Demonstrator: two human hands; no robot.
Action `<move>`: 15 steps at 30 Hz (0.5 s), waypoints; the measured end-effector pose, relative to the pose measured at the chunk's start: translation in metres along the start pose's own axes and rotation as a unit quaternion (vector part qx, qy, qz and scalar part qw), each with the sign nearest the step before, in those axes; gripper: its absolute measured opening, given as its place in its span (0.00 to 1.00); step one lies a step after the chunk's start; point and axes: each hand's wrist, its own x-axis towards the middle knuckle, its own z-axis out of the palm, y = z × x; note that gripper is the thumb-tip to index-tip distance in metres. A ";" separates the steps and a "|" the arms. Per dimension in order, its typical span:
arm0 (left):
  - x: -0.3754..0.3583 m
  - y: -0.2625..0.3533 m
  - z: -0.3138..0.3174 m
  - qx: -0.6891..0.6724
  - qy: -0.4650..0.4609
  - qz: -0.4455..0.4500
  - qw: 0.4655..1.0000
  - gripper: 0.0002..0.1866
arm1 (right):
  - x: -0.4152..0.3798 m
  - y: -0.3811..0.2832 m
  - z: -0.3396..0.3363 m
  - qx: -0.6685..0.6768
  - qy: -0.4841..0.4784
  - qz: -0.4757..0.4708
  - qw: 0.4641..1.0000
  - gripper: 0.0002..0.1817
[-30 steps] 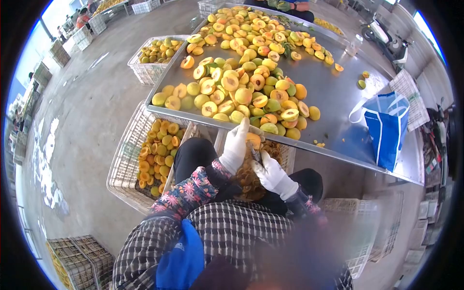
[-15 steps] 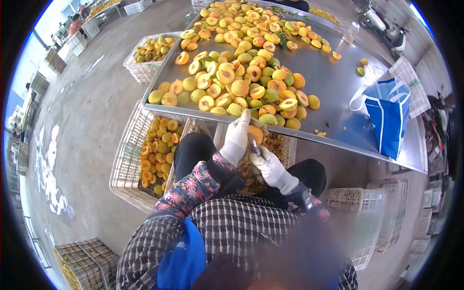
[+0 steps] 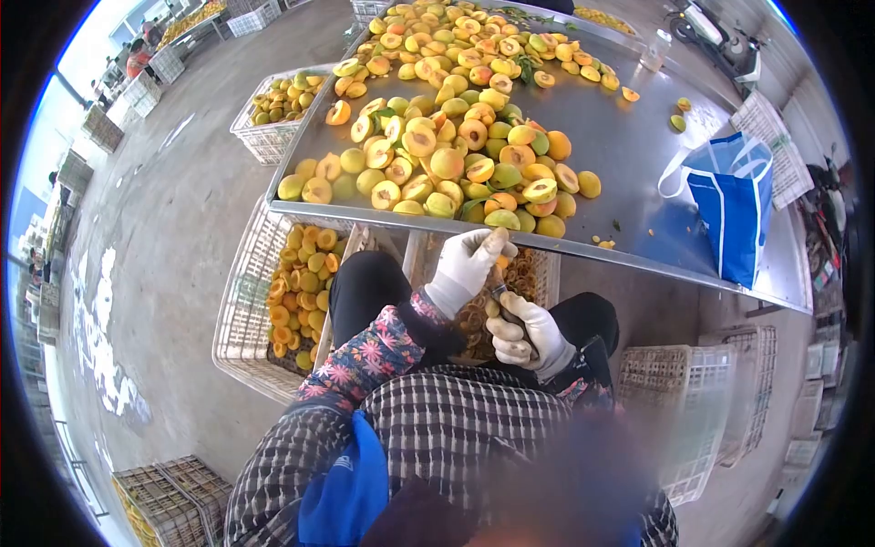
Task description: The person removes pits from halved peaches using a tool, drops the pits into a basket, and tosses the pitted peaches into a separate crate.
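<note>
My left hand (image 3: 463, 267), in a white glove, is closed round a yellow peach piece (image 3: 502, 261), mostly hidden by the fingers, just in front of the table edge. Right below it my gloved right hand (image 3: 530, 335) grips a small metal-tipped hand tool (image 3: 498, 290), its tip pointing up at the peach. Beneath both hands stands a crate of brownish scraps (image 3: 520, 273). A heap of whole and halved peaches (image 3: 447, 164) lies on the metal table (image 3: 620, 155) ahead.
Left of my knees, a white crate (image 3: 239, 319) holds peach halves (image 3: 301, 292); another crate of peaches (image 3: 264, 137) stands beyond. A blue bag (image 3: 729, 210) and a bottle (image 3: 654, 50) rest on the table. Stacked crates (image 3: 674, 374) are at right. People work far left.
My left hand has turned and shifted slightly right, its fingers now covering most of the peach. My right hand has moved lower and to the right, with the tool's tip lower.
</note>
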 end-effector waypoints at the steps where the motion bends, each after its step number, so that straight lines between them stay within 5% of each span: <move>1: 0.002 -0.005 0.000 -0.006 -0.003 -0.004 1.000 0.24 | -0.001 0.001 -0.003 -0.002 -0.004 0.001 1.000 0.19; 4: -0.004 0.006 0.001 -0.017 0.000 -0.067 0.998 0.24 | -0.005 0.002 -0.003 -0.027 0.026 0.007 0.999 0.18; 15: -0.009 0.001 0.003 0.075 0.056 -0.015 0.995 0.25 | -0.004 0.010 0.016 -0.184 0.143 -0.039 0.972 0.10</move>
